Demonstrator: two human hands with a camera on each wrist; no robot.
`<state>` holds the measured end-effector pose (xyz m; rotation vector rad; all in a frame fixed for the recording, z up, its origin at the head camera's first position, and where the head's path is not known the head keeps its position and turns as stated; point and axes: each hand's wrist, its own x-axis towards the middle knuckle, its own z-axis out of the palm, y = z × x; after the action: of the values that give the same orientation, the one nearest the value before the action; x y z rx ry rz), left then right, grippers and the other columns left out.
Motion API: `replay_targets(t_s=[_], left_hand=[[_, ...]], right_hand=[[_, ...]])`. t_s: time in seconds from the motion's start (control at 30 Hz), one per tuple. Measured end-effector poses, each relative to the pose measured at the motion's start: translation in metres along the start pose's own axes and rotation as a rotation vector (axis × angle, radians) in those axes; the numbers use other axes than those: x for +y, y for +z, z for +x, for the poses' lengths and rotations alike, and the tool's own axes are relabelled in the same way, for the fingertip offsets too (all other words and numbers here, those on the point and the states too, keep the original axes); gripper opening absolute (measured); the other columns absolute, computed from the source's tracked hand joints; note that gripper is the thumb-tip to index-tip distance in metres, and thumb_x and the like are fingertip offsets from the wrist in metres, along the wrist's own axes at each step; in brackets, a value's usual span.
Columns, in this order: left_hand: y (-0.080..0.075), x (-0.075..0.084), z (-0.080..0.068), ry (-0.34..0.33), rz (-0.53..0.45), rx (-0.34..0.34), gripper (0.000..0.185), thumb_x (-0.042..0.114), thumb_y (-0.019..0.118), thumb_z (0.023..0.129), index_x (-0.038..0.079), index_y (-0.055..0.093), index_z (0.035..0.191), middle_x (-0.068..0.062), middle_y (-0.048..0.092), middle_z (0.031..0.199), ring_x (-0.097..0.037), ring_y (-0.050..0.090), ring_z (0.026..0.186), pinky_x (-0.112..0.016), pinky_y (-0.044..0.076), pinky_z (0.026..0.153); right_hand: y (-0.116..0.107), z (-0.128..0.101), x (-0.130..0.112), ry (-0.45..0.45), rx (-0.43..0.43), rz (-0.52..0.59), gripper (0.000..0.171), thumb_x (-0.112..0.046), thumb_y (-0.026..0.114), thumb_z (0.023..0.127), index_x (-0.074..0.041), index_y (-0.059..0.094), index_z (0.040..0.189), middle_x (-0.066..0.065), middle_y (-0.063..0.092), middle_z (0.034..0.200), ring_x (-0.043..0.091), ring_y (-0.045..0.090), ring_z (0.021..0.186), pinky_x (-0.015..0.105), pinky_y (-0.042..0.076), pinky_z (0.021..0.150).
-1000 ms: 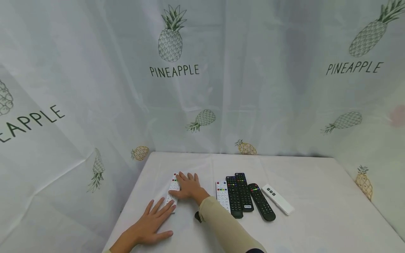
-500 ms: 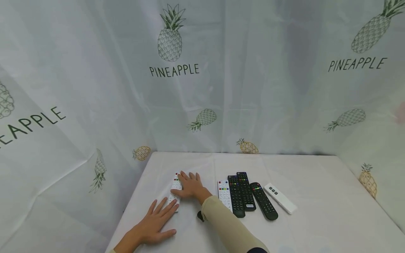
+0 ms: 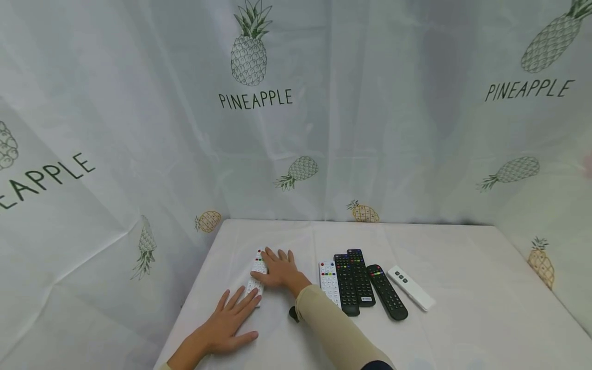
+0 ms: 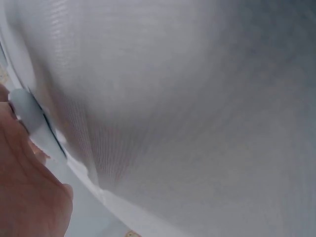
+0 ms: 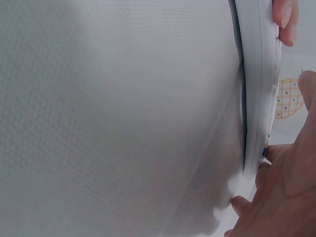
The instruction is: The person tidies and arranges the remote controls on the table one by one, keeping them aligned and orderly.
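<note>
I find the leftmost remote (image 3: 257, 268) pointing lengthwise up the desk (image 3: 444, 246) — left grip (image 3: 226, 324) spread at its near end, right grip (image 3: 279, 271) spread over its right edge.

The back and both sides were enclosed by pale grey-white cloth (image 3: 393, 128), hung in soft vertical folds. Green line-drawn pineapples (image 3: 248, 59) were printed on it, some captioned with dark PINEAPPLE lettering (image 3: 256, 99); smaller yellow pineapples (image 3: 208, 221) were scattered lower down. A long crease (image 3: 94, 255) was noted in the left side. A white worktop (image 3: 453, 257) was bordered by the cloth. Diffuse light was recorded, with darker shading observed at upper right.
</note>
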<state>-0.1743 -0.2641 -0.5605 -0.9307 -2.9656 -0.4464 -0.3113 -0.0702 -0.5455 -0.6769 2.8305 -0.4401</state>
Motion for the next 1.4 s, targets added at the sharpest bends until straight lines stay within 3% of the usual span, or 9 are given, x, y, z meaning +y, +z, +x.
replay_targets(t_s=[0.23,0.43,0.53,0.73,0.9,1.03,1.17,1.4], left_hand=[[0.000,0.004,0.003,0.010,0.015,-0.020,0.078,0.062,0.052,0.093,0.022,0.032,0.156,0.001,0.027,0.164,-0.041,0.020,0.150,-0.070,0.009,0.111],[-0.001,0.009,0.006,0.054,0.081,0.052,0.075,0.059,0.054,0.094,0.021,0.033,0.156,-0.001,0.029,0.163,-0.039,0.026,0.149,-0.067,0.013,0.110],[-0.003,0.014,0.009,0.064,0.119,0.084,0.072,0.058,0.053,0.095,0.021,0.037,0.154,-0.002,0.031,0.162,-0.036,0.029,0.148,-0.067,0.015,0.110],[-0.015,0.028,0.020,0.070,0.122,0.107,0.060,0.060,0.046,0.098,0.018,0.056,0.140,0.000,0.056,0.144,-0.023,0.051,0.133,-0.057,0.034,0.110],[-0.026,0.031,0.025,0.032,0.130,0.224,0.049,0.050,0.056,0.097,0.016,0.063,0.132,0.004,0.067,0.126,-0.017,0.064,0.113,-0.043,0.052,0.094],[-0.032,0.029,0.026,0.028,0.128,0.323,0.052,0.041,0.065,0.093,0.017,0.057,0.139,-0.001,0.064,0.131,-0.020,0.064,0.116,-0.043,0.055,0.091],[-0.034,0.031,0.030,0.086,0.139,0.348,0.062,0.042,0.064,0.093,0.020,0.046,0.149,-0.003,0.056,0.143,-0.021,0.059,0.124,-0.045,0.053,0.095],[-0.029,0.040,0.038,0.211,0.180,0.375,0.069,0.049,0.062,0.092,0.022,0.041,0.152,0.000,0.049,0.151,-0.019,0.054,0.129,-0.044,0.049,0.097]], right_hand=[[0.001,0.001,0.008,0.006,-0.021,-0.033,0.084,-0.078,0.027,0.092,-0.028,0.022,0.159,-0.006,0.017,0.166,0.033,0.021,0.152,0.059,0.010,0.121],[-0.001,-0.003,0.011,0.003,-0.004,-0.095,0.084,-0.079,0.022,0.092,-0.027,0.022,0.159,-0.007,0.015,0.167,0.030,0.018,0.153,0.057,0.009,0.122],[-0.013,-0.013,0.012,-0.020,0.039,-0.108,0.082,-0.075,0.028,0.094,-0.025,0.025,0.158,-0.004,0.017,0.167,0.030,0.021,0.152,0.058,0.012,0.121],[-0.035,-0.043,0.029,-0.099,0.141,-0.082,0.082,-0.070,0.043,0.093,-0.022,0.028,0.157,0.002,0.020,0.166,0.032,0.026,0.150,0.060,0.016,0.119],[-0.044,-0.068,0.051,-0.145,0.231,-0.094,0.083,-0.069,0.046,0.092,-0.019,0.030,0.156,0.005,0.021,0.166,0.035,0.029,0.147,0.063,0.017,0.118],[-0.052,-0.087,0.064,-0.168,0.261,-0.115,0.085,-0.071,0.045,0.091,-0.020,0.028,0.157,0.003,0.017,0.167,0.034,0.027,0.149,0.064,0.015,0.118],[-0.061,-0.106,0.074,-0.184,0.272,-0.147,0.086,-0.072,0.044,0.091,-0.021,0.027,0.158,0.000,0.013,0.167,0.033,0.024,0.150,0.063,0.013,0.119],[-0.064,-0.136,0.108,-0.178,0.309,-0.168,0.086,-0.070,0.045,0.092,-0.023,0.020,0.160,0.001,0.008,0.168,0.034,0.022,0.151,0.065,0.012,0.118]])
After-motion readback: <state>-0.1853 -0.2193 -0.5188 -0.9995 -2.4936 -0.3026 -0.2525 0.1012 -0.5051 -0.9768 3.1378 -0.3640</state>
